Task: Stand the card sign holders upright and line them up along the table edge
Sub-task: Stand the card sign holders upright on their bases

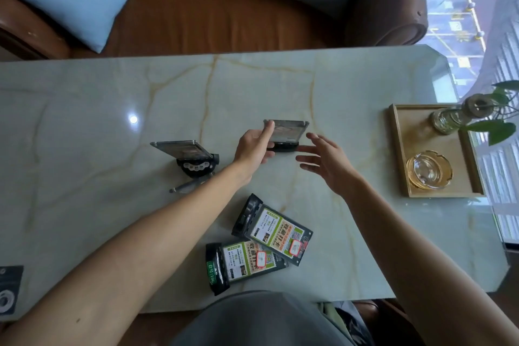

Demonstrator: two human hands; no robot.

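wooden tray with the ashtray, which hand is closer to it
Right. The right hand hovers open partway toward the wooden tray; the left hand is farther off, gripping an upright sign holder.

Soft daylight from the right window (460, 8), lamp glare on the table (133, 119), curved wide-angle edges.

Both bare arms are reaching forward; the left hand (254, 146) is pinching with thumb and fingers, the right hand (327, 161) is hovering with fingers spread.

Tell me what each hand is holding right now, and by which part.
The left hand grips the upright sign holder by its left edge, thumb on the face. The right hand is open beside it, holding nothing.
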